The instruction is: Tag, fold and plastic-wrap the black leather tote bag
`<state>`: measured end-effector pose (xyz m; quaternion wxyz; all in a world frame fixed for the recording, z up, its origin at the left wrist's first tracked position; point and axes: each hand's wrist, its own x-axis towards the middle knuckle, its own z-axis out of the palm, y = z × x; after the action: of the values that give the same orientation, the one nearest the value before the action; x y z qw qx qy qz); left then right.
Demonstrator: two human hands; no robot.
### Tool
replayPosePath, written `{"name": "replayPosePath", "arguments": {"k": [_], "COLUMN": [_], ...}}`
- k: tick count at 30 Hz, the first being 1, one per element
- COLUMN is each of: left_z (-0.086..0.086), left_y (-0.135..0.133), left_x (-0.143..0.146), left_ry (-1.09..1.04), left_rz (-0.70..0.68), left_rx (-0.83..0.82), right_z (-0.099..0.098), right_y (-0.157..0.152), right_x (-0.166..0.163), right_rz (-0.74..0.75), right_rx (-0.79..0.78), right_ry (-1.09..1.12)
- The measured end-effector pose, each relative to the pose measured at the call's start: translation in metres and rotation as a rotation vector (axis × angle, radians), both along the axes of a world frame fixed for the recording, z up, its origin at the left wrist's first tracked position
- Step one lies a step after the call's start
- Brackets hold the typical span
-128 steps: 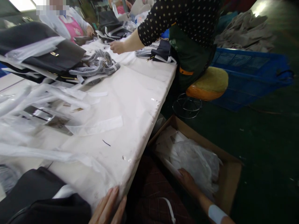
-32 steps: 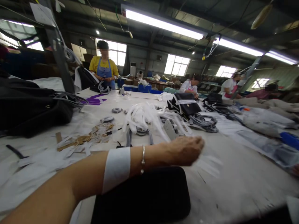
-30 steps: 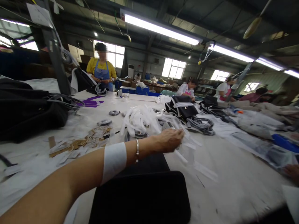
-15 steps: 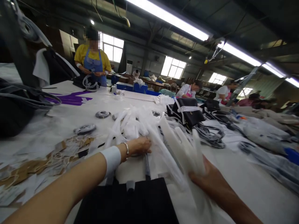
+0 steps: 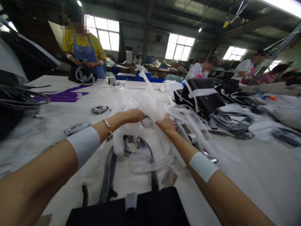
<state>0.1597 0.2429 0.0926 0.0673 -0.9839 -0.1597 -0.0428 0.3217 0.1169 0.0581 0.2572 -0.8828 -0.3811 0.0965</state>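
Observation:
Both my arms reach out over a white table (image 5: 246, 175). My left hand (image 5: 130, 115) and my right hand (image 5: 167, 124) are closed on a heap of white translucent plastic strips (image 5: 150, 103) and lift part of it off the table. Under the heap lie grey and black straps (image 5: 138, 146), some wrapped in plastic. A black bag (image 5: 131, 212) lies at the near edge below my arms. White bands sit on both my forearms, and my left wrist carries a bracelet.
A black handbag with white wrapping (image 5: 202, 95) and grey straps (image 5: 232, 121) lie to the right. Rolls of tape (image 5: 100, 109) sit on the left. A person in a yellow shirt and blue apron (image 5: 82, 53) stands at the far side; other workers sit at the right.
My right hand has come from a carton on the floor up to the table. Both hands have moved forward, closed on the plastic strips and raised them. The camera has moved closer to the heap.

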Motion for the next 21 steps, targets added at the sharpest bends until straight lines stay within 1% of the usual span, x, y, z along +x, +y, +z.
{"name": "replayPosePath", "arguments": {"k": [2,3,5,7,8,10,12,14,15,17,19,21], "left_z": [0.006,0.007,0.002,-0.008,-0.013,-0.024,-0.033,-0.040,-0.044,-0.049,-0.053,-0.055], "left_y": [-0.020,-0.031,-0.047,-0.051,-0.047,-0.027,0.001,0.029,0.040,0.054,0.056,0.049], "left_x": [-0.030,-0.045,-0.074,-0.098,-0.107,-0.119,-0.124,-0.124,-0.123,-0.120,-0.118,-0.118], "left_ry": [0.072,0.098,0.137,0.171,0.177,0.185,0.199,0.207,0.203,0.187,0.176,0.174], "left_rz": [-0.048,-0.079,-0.126,-0.090,-0.054,0.034,0.164,0.313,0.368,0.426,0.437,0.418], "left_rx": [-0.028,-0.037,-0.025,-0.004,0.011,0.040,0.034,-0.019,-0.042,-0.072,-0.090,-0.112], "right_z": [-0.003,-0.005,-0.007,-0.009,-0.010,-0.014,-0.019,-0.025,-0.028,-0.035,-0.041,-0.046], "right_y": [0.007,0.009,0.007,0.000,-0.006,-0.019,-0.031,-0.037,-0.037,-0.032,-0.023,-0.014], "right_x": [-0.008,-0.012,-0.016,-0.016,-0.014,-0.010,-0.004,0.000,0.001,0.002,0.000,-0.001], "right_rz": [0.015,0.043,0.122,0.217,0.270,0.399,0.523,0.579,0.578,0.547,0.497,0.438], "right_rx": [0.023,0.026,0.017,0.001,-0.001,-0.009,-0.049,-0.109,-0.134,-0.154,-0.150,-0.129], "right_ry": [-0.081,-0.136,-0.256,-0.362,-0.408,-0.520,-0.623,-0.656,-0.649,-0.627,-0.615,-0.608]}}
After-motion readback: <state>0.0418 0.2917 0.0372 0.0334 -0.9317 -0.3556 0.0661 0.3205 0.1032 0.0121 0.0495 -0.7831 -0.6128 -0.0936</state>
